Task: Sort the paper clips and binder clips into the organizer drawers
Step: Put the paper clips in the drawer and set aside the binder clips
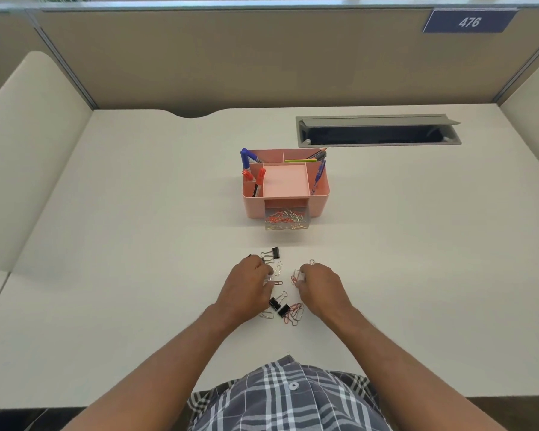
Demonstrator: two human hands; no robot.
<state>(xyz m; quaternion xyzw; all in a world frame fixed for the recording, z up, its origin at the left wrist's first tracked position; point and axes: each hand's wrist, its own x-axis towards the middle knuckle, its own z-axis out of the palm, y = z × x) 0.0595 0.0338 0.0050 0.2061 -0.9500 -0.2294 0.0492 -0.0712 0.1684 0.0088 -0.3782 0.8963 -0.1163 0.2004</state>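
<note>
Below, both hands worked the scattered clips: left hand [249,286] fingers curled over paper clips [277,269], right hand [319,286] pinching red paper clips [294,279]; clear drawer [285,219] stood open.

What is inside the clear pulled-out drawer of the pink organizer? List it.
The clear plastic drawer at the front of the pink plastic desk organizer holds a loose heap of red, silver and greenish wire paper clips. No binder clips show there; its back end sits hidden inside the organizer.

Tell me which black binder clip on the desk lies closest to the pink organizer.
The binder clip beyond the left hand; the other two lie nearer the person, between the wrists.
</note>
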